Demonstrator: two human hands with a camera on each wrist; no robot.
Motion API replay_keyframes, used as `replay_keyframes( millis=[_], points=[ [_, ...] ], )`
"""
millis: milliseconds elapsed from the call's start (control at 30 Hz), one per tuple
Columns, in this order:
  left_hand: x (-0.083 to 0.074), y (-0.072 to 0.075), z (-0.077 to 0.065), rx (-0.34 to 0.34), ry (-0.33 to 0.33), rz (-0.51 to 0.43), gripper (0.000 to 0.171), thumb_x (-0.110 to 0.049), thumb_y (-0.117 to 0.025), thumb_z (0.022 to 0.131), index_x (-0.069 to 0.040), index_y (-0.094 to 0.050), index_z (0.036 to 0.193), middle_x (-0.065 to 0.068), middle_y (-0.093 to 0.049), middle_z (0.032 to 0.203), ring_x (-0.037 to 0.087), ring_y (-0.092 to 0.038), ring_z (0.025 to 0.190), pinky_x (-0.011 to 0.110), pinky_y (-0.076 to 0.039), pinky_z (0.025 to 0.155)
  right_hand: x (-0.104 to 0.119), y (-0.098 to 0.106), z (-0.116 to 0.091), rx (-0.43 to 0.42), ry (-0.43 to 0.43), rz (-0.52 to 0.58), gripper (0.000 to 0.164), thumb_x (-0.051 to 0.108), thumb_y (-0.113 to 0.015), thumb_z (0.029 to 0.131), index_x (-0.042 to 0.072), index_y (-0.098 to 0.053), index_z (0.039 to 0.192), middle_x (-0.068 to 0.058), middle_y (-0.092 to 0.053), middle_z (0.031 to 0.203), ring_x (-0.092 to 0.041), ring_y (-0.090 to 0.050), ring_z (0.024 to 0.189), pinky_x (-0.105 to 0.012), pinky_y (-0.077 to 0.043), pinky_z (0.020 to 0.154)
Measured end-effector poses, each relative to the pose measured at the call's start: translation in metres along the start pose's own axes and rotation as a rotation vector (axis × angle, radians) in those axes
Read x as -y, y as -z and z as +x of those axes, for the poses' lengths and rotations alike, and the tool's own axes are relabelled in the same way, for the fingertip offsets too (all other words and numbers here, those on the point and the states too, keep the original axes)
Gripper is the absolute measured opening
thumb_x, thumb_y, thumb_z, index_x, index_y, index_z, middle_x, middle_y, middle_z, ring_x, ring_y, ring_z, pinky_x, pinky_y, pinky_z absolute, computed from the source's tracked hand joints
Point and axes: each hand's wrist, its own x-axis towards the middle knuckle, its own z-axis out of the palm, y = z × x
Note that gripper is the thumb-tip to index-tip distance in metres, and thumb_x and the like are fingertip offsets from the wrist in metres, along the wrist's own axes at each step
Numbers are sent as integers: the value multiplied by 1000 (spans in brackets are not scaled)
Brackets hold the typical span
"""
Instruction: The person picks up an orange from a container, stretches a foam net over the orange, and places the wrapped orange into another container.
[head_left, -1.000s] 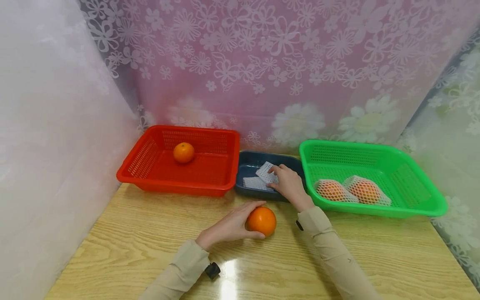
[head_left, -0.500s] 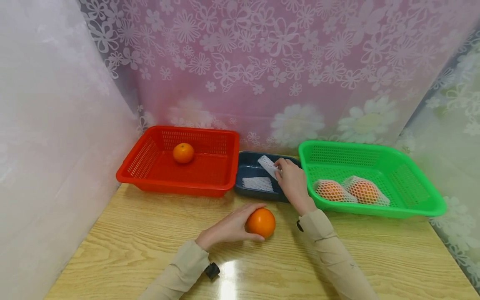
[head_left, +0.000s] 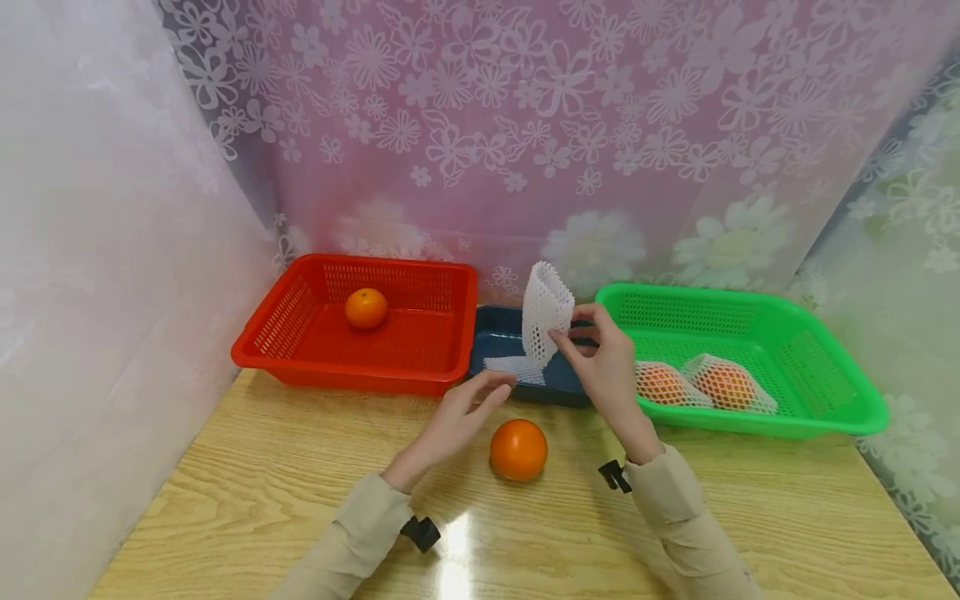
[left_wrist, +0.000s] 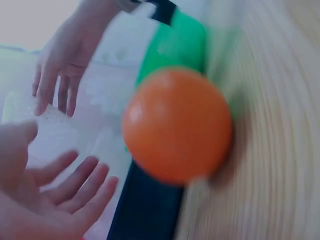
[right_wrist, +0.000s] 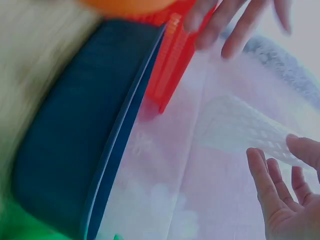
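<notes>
My right hand [head_left: 609, 364] pinches a white foam fruit net [head_left: 542, 312] between thumb and fingers, holding it up over the dark blue tray [head_left: 491, 321]. In the right wrist view the net [right_wrist: 240, 125] looks pale and blurred, spreading away from the fingertips. My left hand [head_left: 457, 421] is off the orange [head_left: 518, 450], its fingers loosely bent with nothing in them, near the tray's front rim. The orange sits alone on the table, between the two forearms. A second foam net [head_left: 513, 367] lies flat in the tray. In the left wrist view my left hand [left_wrist: 60, 190] has its fingers spread.
A red basket [head_left: 360, 377] at the left holds one orange fruit [head_left: 366, 308]. The green basket [head_left: 817, 367] at the right contains two netted fruits [head_left: 726, 385]. Both flank the tray on the wooden table [head_left: 247, 483], before a flowered curtain [head_left: 480, 125].
My right hand has lifted the foam net out of the tray and it now stands upright. My left hand has let go of the orange and moved up toward the tray.
</notes>
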Motion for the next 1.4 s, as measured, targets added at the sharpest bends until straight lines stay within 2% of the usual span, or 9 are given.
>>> replay_keyframes(
  millis=[167, 300, 400, 567, 767, 1000, 1100, 1233, 1400],
  points=[
    [-6, -6, 10, -112, 126, -388, 43, -28, -49, 109, 4, -53, 137, 25, -63, 129, 40, -62, 118, 39, -55, 96, 7, 1, -16, 22, -9, 198, 32, 4, -74, 91, -1, -56, 118, -18, -69, 106, -10, -70, 88, -22, -59, 69],
    [-7, -8, 14, -174, 260, -684, 46, -29, -50, 108, 5, -51, 139, 18, -63, 126, 28, -65, 110, 36, -53, 99, 7, -3, -30, 63, 14, 351, 29, -6, -71, 90, -6, -55, 115, -18, -68, 102, -7, -69, 85, -33, -61, 70],
    [-8, -7, 14, -151, 317, -872, 47, -26, -48, 109, 4, -46, 145, 13, -60, 130, 18, -63, 109, 33, -51, 102, 5, -6, -39, 90, 23, 417, 28, -8, -71, 90, -7, -54, 112, -12, -67, 101, -13, -69, 85, -35, -61, 72],
    [-9, -4, 12, -91, 319, -1007, 45, -20, -43, 110, 4, -40, 148, 7, -62, 128, 13, -65, 108, 27, -52, 99, 0, -9, -47, 135, 3, 508, 29, -2, -70, 92, -9, -53, 115, -1, -67, 104, -17, -69, 91, -32, -61, 75],
    [-11, -1, 12, -102, 285, -1188, 42, -20, -41, 111, -2, -39, 149, 2, -62, 123, 11, -64, 107, 23, -54, 93, 2, -9, -48, 184, -60, 600, 22, 11, -46, 109, -3, -60, 118, -7, -66, 108, -22, -70, 93, -38, -61, 77],
    [-11, -4, 12, 30, 291, -1140, 42, -21, -37, 110, -6, -37, 149, -1, -56, 124, 12, -58, 109, 24, -53, 93, 4, -13, -49, 240, -395, 403, 33, 6, -51, 104, 0, -56, 136, -13, -64, 123, -15, -64, 99, -34, -58, 83],
    [-9, -10, 11, 81, 298, -1068, 44, -22, -37, 110, -2, -36, 150, 0, -57, 123, 13, -58, 108, 25, -54, 92, 6, -15, -51, 331, -436, 286, 43, 1, -53, 98, -2, -51, 141, -21, -60, 132, -22, -59, 110, -31, -52, 89],
    [-6, -17, 10, 122, 322, -983, 49, -23, -36, 111, 2, -31, 153, 0, -56, 124, 14, -57, 108, 25, -52, 91, 8, -18, -52, 457, -461, 289, 43, 11, -51, 105, -6, -46, 144, -28, -54, 140, -32, -57, 121, -32, -53, 91],
    [-4, -21, 9, 96, 332, -927, 50, -22, -37, 111, 3, -33, 153, 1, -57, 127, 14, -56, 110, 24, -52, 92, 7, -22, -54, 408, -556, 335, 36, 19, -54, 106, -5, -55, 132, -21, -62, 125, -21, -61, 105, -25, -55, 82]
  ],
)
